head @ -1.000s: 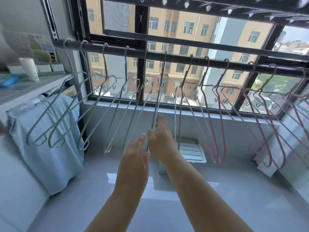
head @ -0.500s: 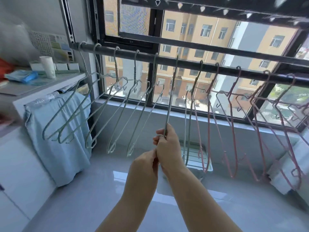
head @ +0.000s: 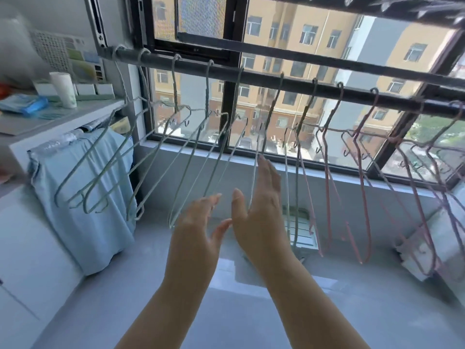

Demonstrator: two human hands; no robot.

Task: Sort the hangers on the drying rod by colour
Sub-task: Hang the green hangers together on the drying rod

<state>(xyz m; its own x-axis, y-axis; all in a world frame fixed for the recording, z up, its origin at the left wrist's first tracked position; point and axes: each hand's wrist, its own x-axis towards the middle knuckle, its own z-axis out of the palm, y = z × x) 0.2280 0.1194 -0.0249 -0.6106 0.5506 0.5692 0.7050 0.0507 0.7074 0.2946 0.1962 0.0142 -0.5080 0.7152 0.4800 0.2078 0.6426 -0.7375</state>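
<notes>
The left hand (head: pixel 198 222) and right hand (head: pixel 259 210) were spread, holding nothing. A careless push could knock a green hanger (head: pixel 270 109) off the rod (head: pixel 251 77) or among the pink hangers (head: pixel 327 192).

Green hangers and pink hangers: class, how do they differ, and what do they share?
Green hangers are pale green; pink hangers pink. Green hangers fill the rod at left, pink hangers at right. The right hand reaches among green hangers, apart from pink hangers. Both are thin wire hooked on one rod.
</notes>
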